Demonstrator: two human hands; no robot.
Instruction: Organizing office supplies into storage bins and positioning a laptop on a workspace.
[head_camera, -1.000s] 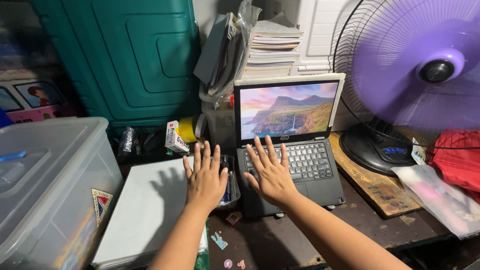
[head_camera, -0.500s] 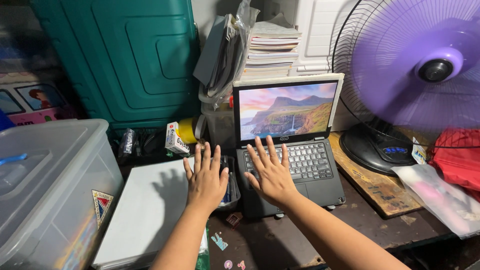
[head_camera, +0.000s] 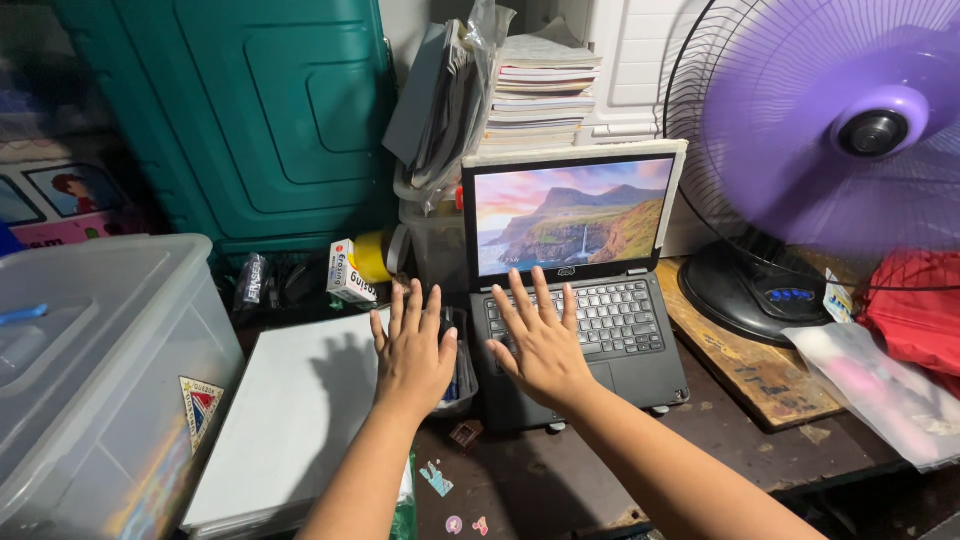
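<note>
A small black laptop stands open on a dark desk, its screen showing a mountain landscape. My right hand hovers palm down with fingers spread over the left half of the keyboard. My left hand is held flat, fingers apart, beside it, above a small dark tray of pens and the right edge of a white flat board. Both hands hold nothing.
A clear plastic storage bin fills the left. Behind stand a teal case, stacked books and a small eraser box. A spinning purple fan sits right on a wooden board, near a red cloth and a plastic bag.
Both hands stay spread in the same pose; the view has shifted slightly, nothing taken or let go.
</note>
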